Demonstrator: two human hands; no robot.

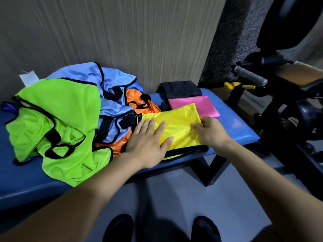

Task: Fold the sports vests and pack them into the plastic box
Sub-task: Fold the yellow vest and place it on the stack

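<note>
Leaning over the blue bench (232,123), the person has the yellow vest (180,124) laid out at its near right end. In the head view the left hand (148,138) lies flat on the vest's left part, fingers straight and spread, pressing the mesh down. The right hand (208,130) pinches the cloth at the vest's right side, fingers curled on a fold.

Just beyond, toward the wall, a pink vest (195,105) and a black vest (181,89) lie already folded. To the left sits a loose heap: green vest (57,119), light blue vest (111,79), orange vest (138,100), all tangled together. No plastic box shows anywhere in this view.

The risk, I'd say, is the slippery mesh: if the flat palm lifts early, the fold may spring open. The vest's black-trimmed hem (187,151) lies right at the bench's near edge, so a careless tug could slide it off onto the floor.
</note>
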